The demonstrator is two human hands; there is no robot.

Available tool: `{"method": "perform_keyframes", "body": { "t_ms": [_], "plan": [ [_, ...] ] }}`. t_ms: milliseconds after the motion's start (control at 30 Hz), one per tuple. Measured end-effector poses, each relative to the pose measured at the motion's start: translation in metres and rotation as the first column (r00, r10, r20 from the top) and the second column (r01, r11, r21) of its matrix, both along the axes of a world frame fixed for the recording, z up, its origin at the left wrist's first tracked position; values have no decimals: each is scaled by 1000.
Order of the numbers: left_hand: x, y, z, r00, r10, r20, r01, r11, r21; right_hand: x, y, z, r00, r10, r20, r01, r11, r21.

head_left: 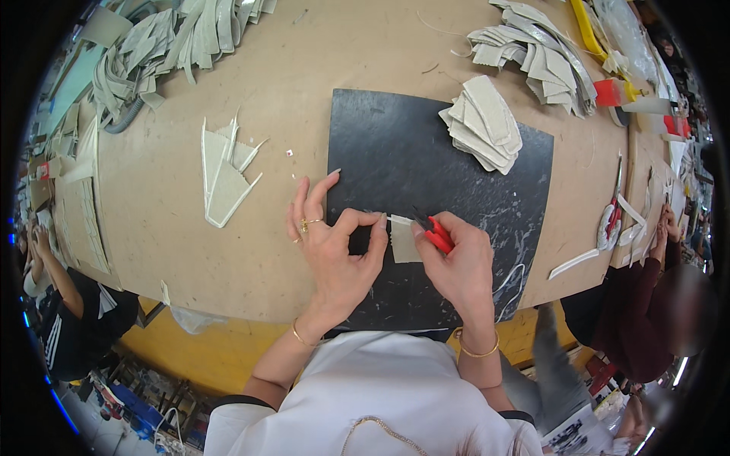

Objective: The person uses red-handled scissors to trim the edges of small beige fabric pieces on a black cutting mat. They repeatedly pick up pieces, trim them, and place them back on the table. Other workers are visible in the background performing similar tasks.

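A small beige fabric piece (405,249) with a white edging strip (399,220) along its far side lies on a black mat (372,137). My left hand (334,254) pinches the strip's left end between thumb and forefinger, its other fingers raised. In my right hand (465,262) is a pair of red-handled snips (439,235), their dark tips pointing away from me. The right thumb rests at the piece's right edge. A loose white cord (519,277) curls on the mat beside my right wrist.
Stacked beige pieces (487,125) lie on the mat's far right. More piles (532,53) sit beyond, and others (201,38) at far left. Edged pieces (228,178) lie left of the mat. Red-handled scissors (608,220) are at right. People work on both sides.
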State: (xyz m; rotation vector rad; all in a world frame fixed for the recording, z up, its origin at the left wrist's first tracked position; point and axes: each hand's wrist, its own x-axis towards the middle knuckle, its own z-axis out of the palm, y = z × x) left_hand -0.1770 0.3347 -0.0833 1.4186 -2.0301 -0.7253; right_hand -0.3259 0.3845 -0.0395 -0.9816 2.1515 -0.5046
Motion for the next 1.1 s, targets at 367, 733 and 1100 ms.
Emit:
{"method": "perform_keyframes", "body": {
  "t_ms": [367, 733, 1100],
  "plan": [
    [0, 0, -2, 1000, 0, -4, 0, 1000, 18, 1, 2, -2, 999, -46, 14, 46, 999, -30],
    [1, 1, -2, 1000, -7, -16, 7, 999, 45, 1, 1, -2, 999, -35, 0, 35, 999, -10],
    [0, 1, -2, 1000, -16, -2, 17, 999, 42, 0, 0, 0, 999, -16, -29, 16, 999, 31]
  ]
}}
